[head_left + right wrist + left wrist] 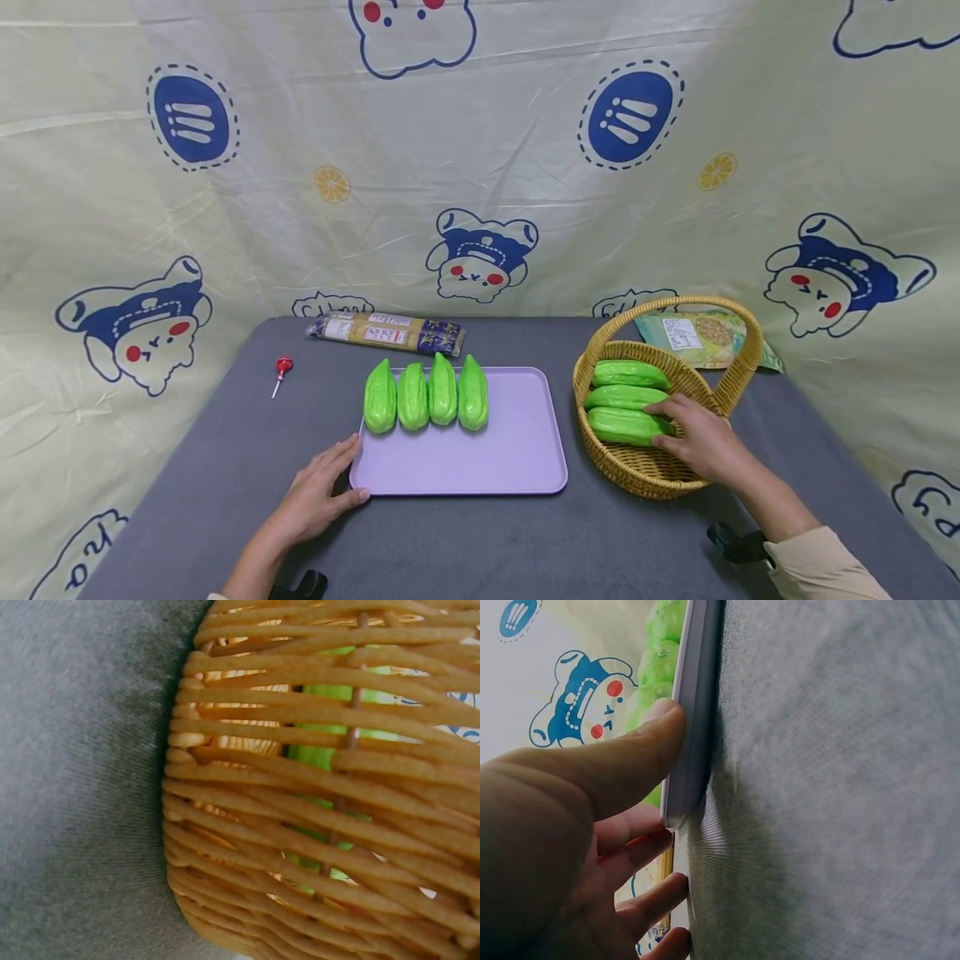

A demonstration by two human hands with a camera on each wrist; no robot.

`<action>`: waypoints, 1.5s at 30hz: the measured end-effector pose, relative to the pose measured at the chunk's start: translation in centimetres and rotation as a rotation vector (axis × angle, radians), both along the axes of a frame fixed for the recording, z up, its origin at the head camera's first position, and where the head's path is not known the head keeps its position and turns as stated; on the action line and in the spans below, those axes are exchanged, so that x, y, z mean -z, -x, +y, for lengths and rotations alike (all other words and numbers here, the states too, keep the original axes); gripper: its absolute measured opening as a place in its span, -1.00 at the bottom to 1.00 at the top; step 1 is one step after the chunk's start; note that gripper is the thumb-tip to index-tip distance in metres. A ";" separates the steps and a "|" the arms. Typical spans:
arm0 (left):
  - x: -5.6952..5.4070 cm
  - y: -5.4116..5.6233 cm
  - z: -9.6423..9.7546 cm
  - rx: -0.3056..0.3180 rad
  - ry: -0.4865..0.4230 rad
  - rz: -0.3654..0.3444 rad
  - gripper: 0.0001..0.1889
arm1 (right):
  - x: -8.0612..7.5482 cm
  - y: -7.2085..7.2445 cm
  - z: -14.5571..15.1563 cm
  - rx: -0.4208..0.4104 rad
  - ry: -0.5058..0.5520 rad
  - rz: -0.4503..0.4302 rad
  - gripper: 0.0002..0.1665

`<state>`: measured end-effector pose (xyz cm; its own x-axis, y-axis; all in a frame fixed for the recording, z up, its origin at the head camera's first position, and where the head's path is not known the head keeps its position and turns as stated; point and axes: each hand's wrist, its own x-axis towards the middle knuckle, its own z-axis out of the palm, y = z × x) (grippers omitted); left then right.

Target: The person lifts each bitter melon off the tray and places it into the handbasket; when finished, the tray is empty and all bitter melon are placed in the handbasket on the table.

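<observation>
Side by side on the left half of the lilac tray (487, 462) lie several green bitter melons (426, 396), pointed ends away from me. My left hand (311, 496) touches the tray's near left corner, thumb at the front edge and spread fingers along the left side. In the left wrist view, the thumb meets the tray wall (682, 772). Three more bitter melons (628, 398) lie in the wicker basket (637, 483) on the right. My right hand (701, 437) reaches inside and grips the right end of the nearest one between thumb and fingers. The basket's weave hides this hand in the right wrist view.
A packet of dry noodles (386, 332) lies behind the tray. To the left is a red lollipop (282, 372). Behind the basket leans a green food bag (697, 333). The basket's tall handle (742, 367) arches over it. A printed curtain backs the grey table (465, 542).
</observation>
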<state>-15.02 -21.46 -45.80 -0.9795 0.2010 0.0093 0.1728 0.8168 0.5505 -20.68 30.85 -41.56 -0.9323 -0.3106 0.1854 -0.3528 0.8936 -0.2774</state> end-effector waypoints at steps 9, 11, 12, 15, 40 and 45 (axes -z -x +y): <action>0.0 -0.1 0.0 -0.002 -0.003 -0.001 -0.25 | 0.2 0.2 0.0 0.000 -0.010 -0.015 -0.53; 0.0 -0.1 0.0 -0.003 -0.006 -0.002 -0.26 | 0.2 0.2 0.0 -0.002 -0.012 -0.010 -0.53; 0.0 -0.1 0.0 -0.003 -0.006 -0.002 -0.25 | 0.3 0.2 0.0 -0.004 -0.012 -0.008 -0.53; 0.0 -0.1 0.0 -0.004 -0.004 -0.003 -0.25 | 0.3 0.2 -0.1 0.000 -0.013 -0.009 -0.53; 0.0 0.0 0.0 -0.012 0.006 -0.029 -0.24 | 0.4 0.1 -0.1 0.036 0.004 -0.015 -0.48; 0.1 0.0 -0.1 -0.010 0.007 -0.015 -0.25 | 0.3 0.1 -0.1 0.035 0.022 -0.009 -0.48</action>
